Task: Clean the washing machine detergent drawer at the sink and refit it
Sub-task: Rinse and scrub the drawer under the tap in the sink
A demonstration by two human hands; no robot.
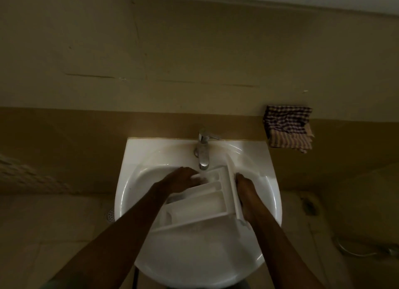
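The white detergent drawer [200,204] lies tilted in the white sink [129,181], its compartments facing up and its front panel to the right. My right hand [245,193] grips that front panel from the right side. My left hand [183,179] rests on the drawer's far left corner, fingers spread toward the stream under the chrome tap [203,150]. Water appears to run from the spout onto the drawer near my left fingers.
A checked cloth [288,128] hangs on the wall at the right of the sink. A floor drain [110,214] shows below left. A hose [356,251] lies on the floor at lower right. The room is dim.
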